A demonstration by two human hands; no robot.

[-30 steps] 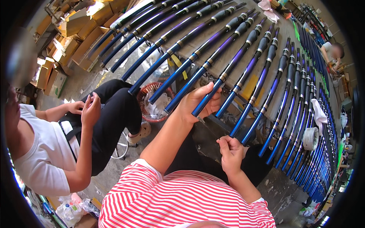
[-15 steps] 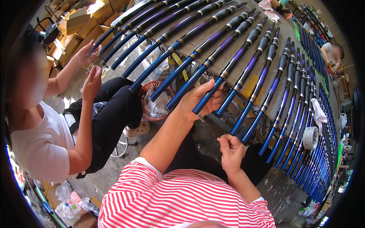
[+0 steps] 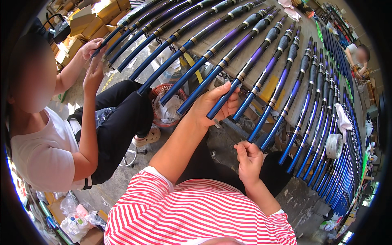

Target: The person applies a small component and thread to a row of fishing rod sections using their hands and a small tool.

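Many fishing rods with glossy blue butt ends and dark, purple-tinted handles lie side by side, their butts toward me. My left hand (image 3: pixel 203 107) is closed round the blue butt of one fishing rod (image 3: pixel 224 98), thumb on the near side and fingertips showing past it. Lower and to the right, my right hand (image 3: pixel 250 162) is closed in a pinch, thumb against the curled forefinger. Whatever lies between those fingertips is too small to make out. The hand is just below the butt of another rod (image 3: pixel 261 124), apart from the held one.
A co-worker in a white shirt (image 3: pixel 45 151) sits at my left, both hands at the leftmost rod. A red basket (image 3: pixel 163 89) with plastic wrap stands on the floor between us. On the rods at right rest a white tape roll (image 3: pixel 334 146) and a cloth (image 3: pixel 342 118). Cardboard boxes (image 3: pixel 87 24) pile up behind.
The co-worker's hands have risen to the end of the leftmost rod. My right hand has shifted slightly upward, still pinched; my left keeps its hold on the same rod.
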